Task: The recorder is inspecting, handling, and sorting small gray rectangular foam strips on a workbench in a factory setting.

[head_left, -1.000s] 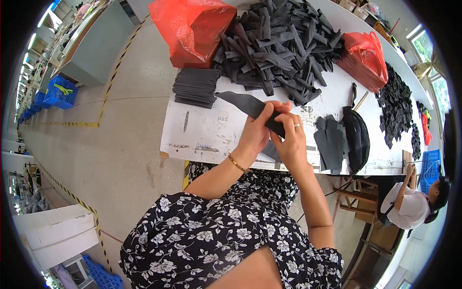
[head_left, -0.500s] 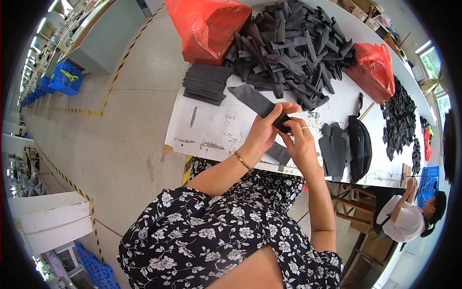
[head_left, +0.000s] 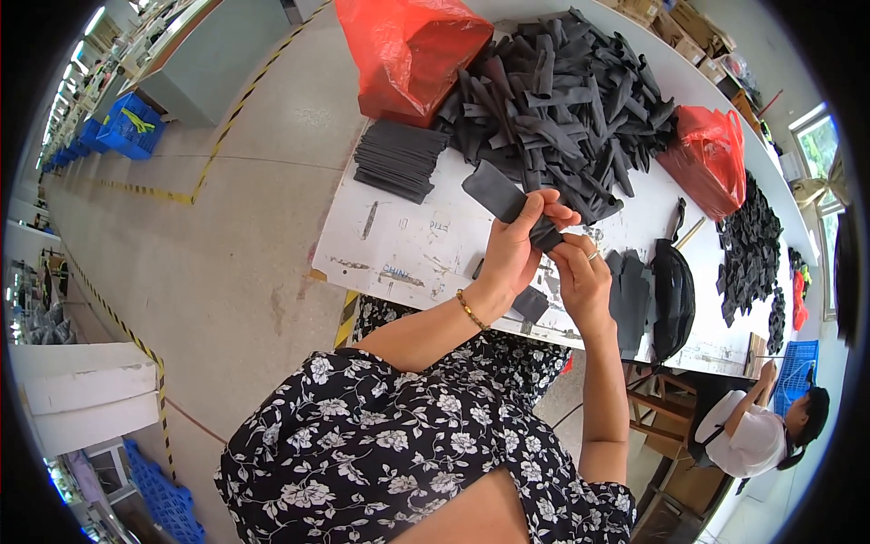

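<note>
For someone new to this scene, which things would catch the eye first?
Probably one red bag and a second red bag, bright on either side of a big heap of dark strips on the white table. Nearer, the left hand and right hand hold one dark strip.

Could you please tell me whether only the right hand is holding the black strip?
No, the left hand also grips the black strip, while the right hand pinches its nearer end.

The strip (head_left: 495,191) now juts less past the left fingers (head_left: 527,215).
</note>
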A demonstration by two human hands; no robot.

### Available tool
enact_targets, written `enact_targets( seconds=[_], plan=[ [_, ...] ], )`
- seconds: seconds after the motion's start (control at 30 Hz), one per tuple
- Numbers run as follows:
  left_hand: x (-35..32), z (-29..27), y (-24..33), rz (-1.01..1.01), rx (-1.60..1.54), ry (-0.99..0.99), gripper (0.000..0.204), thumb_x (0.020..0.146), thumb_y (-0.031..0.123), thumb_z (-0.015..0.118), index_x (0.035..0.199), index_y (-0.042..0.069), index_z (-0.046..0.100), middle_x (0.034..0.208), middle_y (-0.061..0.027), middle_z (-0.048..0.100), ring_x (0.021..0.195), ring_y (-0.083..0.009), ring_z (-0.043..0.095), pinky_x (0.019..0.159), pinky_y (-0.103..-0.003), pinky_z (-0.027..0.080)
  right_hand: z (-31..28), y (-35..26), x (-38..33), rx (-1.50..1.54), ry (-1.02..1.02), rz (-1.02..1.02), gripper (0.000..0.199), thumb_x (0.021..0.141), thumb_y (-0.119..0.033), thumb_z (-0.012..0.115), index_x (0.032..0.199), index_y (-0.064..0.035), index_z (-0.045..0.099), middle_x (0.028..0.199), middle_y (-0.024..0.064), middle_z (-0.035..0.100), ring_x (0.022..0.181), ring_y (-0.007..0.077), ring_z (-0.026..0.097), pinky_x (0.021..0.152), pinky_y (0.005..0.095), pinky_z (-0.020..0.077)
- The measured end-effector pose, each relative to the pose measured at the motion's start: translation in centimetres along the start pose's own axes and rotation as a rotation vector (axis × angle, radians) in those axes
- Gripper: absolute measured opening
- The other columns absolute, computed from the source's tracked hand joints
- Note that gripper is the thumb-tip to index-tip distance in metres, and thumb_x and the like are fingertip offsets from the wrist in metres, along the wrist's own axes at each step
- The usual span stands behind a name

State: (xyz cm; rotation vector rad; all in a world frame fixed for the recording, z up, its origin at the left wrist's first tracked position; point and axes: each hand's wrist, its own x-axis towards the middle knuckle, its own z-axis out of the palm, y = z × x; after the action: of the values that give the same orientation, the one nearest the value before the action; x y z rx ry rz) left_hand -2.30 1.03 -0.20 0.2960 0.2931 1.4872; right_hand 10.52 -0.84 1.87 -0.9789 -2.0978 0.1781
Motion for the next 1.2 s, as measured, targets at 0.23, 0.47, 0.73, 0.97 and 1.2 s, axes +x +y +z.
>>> enact_targets(
  seconds=[0.23,0.47,0.73,0.97,1.2],
  plan=[
    [-0.1,-0.3,0.2,-0.006,0.009,0.028,0.03,0.097,0.027,0.056,0.108,-0.001,0.058,0.091,-0.0107,0.068,0.101,-0.0307,0.065,0.096,-0.041,0.047,0.7,-0.1,0.1,0.028,0.003,0.008,0.018,0.075,0.007,0.069,0.089,0.0002,0.06,0.092,0.0124,0.061,0.075,0.03,0.061,0.061,0.038,0.0508],
    [-0.4,-0.5,0.2,-0.008,-0.017,-0.011,0.031,0.097,0.026,0.056,0.108,-0.002,0.057,0.09,-0.0128,0.069,0.11,-0.0328,0.062,0.103,-0.042,0.043,0.8,-0.2,0.3,0.021,0.021,-0.013,0.016,0.077,0.007,0.067,0.089,-0.001,0.061,0.092,0.0116,0.064,0.073,0.0273,0.063,0.063,0.0332,0.0515],
    [0.3,-1.4,0.2,-0.019,0.009,0.025,0.034,0.099,0.028,0.052,0.112,-0.003,0.06,0.103,-0.0165,0.069,0.1,-0.0235,0.065,0.095,-0.036,0.048,2.1,-1.1,-0.6,0.475,0.063,0.48,0.019,0.081,-0.006,0.072,0.093,0.0045,0.061,0.096,0.0092,0.063,0.077,0.0155,0.061,0.07,0.0278,0.0494],
    [1.9,-1.3,2.7,0.079,0.097,-0.096,0.042,0.098,0.035,0.05,0.121,0.0,0.055,0.118,-0.0159,0.064,0.117,-0.0253,0.057,0.106,-0.039,0.04,3.2,-0.9,-2.2,0.725,0.385,0.785,0.017,0.093,-0.015,0.064,0.099,-0.0003,0.059,0.109,0.006,0.056,0.088,0.01,0.056,0.074,0.0255,0.0489],
    [1.5,-2.8,3.1,0.146,0.19,-0.209,0.048,0.09,0.032,0.066,0.125,0.001,0.054,0.112,-0.0146,0.065,0.109,-0.0287,0.061,0.095,-0.047,0.051,3.0,-1.9,0.2,0.519,0.404,0.57,0.013,0.088,-0.011,0.067,0.09,0.0013,0.064,0.084,0.0049,0.062,0.077,0.0142,0.057,0.071,0.0255,0.0451]
  ],
)
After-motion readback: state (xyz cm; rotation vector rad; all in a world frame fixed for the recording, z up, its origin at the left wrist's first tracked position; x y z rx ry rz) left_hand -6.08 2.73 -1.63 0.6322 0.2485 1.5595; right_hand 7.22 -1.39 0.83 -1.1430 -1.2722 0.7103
